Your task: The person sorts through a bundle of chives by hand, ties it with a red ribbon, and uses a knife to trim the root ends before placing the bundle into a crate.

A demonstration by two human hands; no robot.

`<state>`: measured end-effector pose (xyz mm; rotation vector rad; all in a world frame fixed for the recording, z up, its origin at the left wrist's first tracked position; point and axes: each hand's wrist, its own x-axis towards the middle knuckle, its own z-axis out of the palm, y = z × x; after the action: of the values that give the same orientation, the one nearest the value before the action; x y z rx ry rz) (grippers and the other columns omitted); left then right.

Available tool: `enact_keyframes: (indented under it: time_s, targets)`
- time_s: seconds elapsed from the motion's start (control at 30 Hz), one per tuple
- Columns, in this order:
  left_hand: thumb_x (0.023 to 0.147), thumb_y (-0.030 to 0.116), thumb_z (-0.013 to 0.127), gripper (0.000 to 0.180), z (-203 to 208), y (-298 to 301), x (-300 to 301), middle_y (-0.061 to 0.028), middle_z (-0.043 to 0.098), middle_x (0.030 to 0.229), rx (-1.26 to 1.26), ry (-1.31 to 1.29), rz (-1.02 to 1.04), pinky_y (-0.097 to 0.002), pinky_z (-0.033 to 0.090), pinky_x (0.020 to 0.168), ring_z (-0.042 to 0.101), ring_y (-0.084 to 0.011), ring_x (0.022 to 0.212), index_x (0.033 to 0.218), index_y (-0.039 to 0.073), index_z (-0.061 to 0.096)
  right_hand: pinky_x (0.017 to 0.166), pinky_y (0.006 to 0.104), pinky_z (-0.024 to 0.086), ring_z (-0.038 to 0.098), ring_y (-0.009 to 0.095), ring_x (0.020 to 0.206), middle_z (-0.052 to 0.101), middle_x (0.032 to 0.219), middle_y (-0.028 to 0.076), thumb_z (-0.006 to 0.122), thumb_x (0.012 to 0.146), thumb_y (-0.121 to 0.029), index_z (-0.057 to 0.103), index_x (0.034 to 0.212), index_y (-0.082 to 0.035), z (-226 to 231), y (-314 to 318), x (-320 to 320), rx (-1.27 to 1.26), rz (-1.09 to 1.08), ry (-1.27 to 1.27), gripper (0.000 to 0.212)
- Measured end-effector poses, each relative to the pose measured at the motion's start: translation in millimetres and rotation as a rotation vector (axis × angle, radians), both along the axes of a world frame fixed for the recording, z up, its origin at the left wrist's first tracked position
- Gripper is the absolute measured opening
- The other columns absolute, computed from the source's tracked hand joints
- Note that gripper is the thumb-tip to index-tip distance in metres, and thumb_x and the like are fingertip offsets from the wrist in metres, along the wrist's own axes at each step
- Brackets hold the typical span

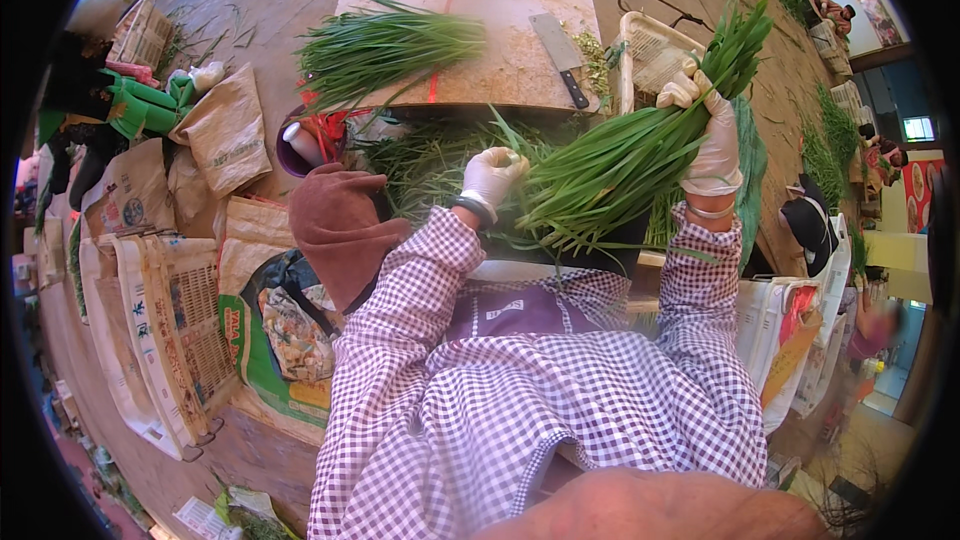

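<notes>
My right hand [712, 130], in a white glove, is wrapped round a thick bunch of garlic chives [610, 170]. The bunch slants, its lower ends fanning down to the left toward my other hand. My left hand [493, 180], also gloved, is closed in a pinch beside those loose ends. A few green blades show at its fingertips, but whether it grips any is hidden. Loose chive leaves [425, 165] lie heaped below the board, beneath and around my hands. Another pile of chives [395, 48] rests on the left of the cutting board [510, 10].
A cleaver [557, 50] lies on the board's right, its black handle pointing toward me, next to chopped scraps [590, 55]. A white plastic basket [655, 50] stands right of the board. At left are a purple bucket [298, 155], a brown cloth [340, 225], sacks [225, 130] and white crates [165, 320].
</notes>
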<state>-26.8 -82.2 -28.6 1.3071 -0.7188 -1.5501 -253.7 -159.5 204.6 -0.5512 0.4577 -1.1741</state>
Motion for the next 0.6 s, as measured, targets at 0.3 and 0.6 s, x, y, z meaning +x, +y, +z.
enact_keyframes:
  time_s: [0.3, 0.6]
  targets:
    - [0.088, 0.019, 0.068, 0.026, -45.6, 6.0, 16.5, -0.0121, 0.069, 0.101, 0.020, -0.337, -0.290, -0.0305, 0.052, 0.082, 0.065, -0.0200, 0.090, 0.107, 0.001, 0.066, 0.084, 0.0317, 0.050, 0.058, 0.018, 0.081, 0.057, 0.078, 0.004, 0.057, 0.094, -0.013, 0.056, 0.102, -0.001, 19.0, -12.5, -17.4, -0.050, 0.003, -0.145, 0.015]
    - [0.099, 0.030, 0.046, 0.038, 42.9, 37.1, -4.1, -0.0095, 0.059, 0.126, -0.037, 0.826, -0.338, -0.0437, 0.044, 0.102, 0.057, -0.0252, 0.114, 0.130, 0.008, 0.051, 0.073, 0.0386, 0.057, 0.064, 0.025, 0.077, 0.064, 0.084, 0.012, 0.053, 0.093, -0.016, 0.060, 0.087, -0.003, -47.9, -48.4, -70.1, 0.022, -0.250, 0.242, 0.015]
